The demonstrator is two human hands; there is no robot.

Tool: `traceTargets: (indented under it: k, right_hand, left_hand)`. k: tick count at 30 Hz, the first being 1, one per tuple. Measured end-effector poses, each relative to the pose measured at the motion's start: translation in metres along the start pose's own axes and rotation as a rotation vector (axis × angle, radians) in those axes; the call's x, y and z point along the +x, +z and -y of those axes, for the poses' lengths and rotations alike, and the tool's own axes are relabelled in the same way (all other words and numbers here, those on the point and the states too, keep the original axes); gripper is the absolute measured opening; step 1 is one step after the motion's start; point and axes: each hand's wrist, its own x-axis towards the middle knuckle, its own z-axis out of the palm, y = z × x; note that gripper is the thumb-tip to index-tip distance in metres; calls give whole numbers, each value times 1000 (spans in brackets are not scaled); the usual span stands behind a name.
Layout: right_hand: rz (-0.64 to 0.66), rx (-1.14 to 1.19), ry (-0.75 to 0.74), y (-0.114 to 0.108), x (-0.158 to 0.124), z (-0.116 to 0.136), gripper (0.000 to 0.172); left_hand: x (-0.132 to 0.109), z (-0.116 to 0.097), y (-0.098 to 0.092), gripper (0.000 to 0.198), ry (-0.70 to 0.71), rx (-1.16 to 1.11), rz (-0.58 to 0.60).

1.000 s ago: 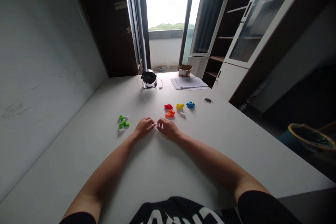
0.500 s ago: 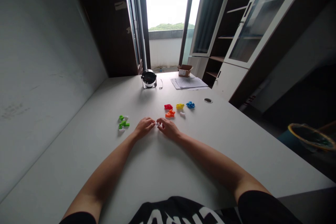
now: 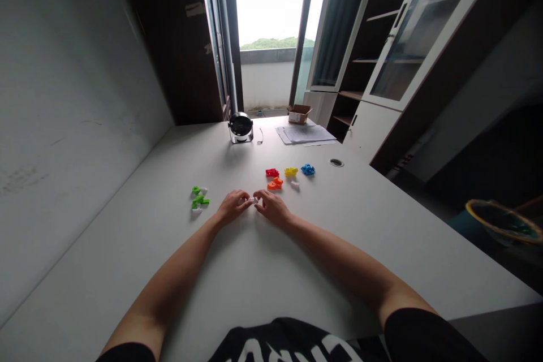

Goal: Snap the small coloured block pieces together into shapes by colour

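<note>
My left hand (image 3: 231, 205) and my right hand (image 3: 274, 207) rest on the white table (image 3: 263, 271), fingertips meeting around a small white piece (image 3: 253, 200). Both hands pinch it from either side. To the left lie green pieces (image 3: 198, 198) with small white bits beside them. Beyond my right hand lie an orange piece (image 3: 275, 184), a red piece (image 3: 272, 172), a yellow piece (image 3: 291, 171), a blue piece (image 3: 307, 169) and another small white piece (image 3: 294, 184).
At the table's far end stand a small round fan (image 3: 240, 126), a stack of papers (image 3: 305, 134) and a small cardboard box (image 3: 298, 113). A cable hole (image 3: 336, 162) sits near the right edge. Glass-door cabinets (image 3: 382, 51) rise on the right, a wall on the left.
My fingers have shifted slightly around the white piece; the hands stay in the same spot and nothing else has moved.
</note>
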Motion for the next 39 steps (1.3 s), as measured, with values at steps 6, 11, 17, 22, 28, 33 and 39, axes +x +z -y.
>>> traceTargets:
  k: [6,11,17,22,28,33,39]
  right_hand:
    - [-34,-83,23,1,0,-2,17]
    - [-11,-136,12,0,1,-3,7]
    - [10,-121,-21,1,1,-4,10]
    - [18,-117,-3,1,1,-4,9]
    - [2,-156,35,2,1,-4,18]
    - [-7,-152,48,1,1,-2,16]
    - [24,-143,41,-1,0,0,17]
  left_hand:
    - [0,0,2,26,17,22,-6]
    - [0,1,3,26,22,23,-11]
    - [0,1,3,30,-23,86,-47]
    - [0,3,3,31,-14,109,-35]
    - [1,5,4,29,22,93,-18]
    - [0,5,6,17,-7,98,-45]
    - [0,5,8,24,-28,94,-60]
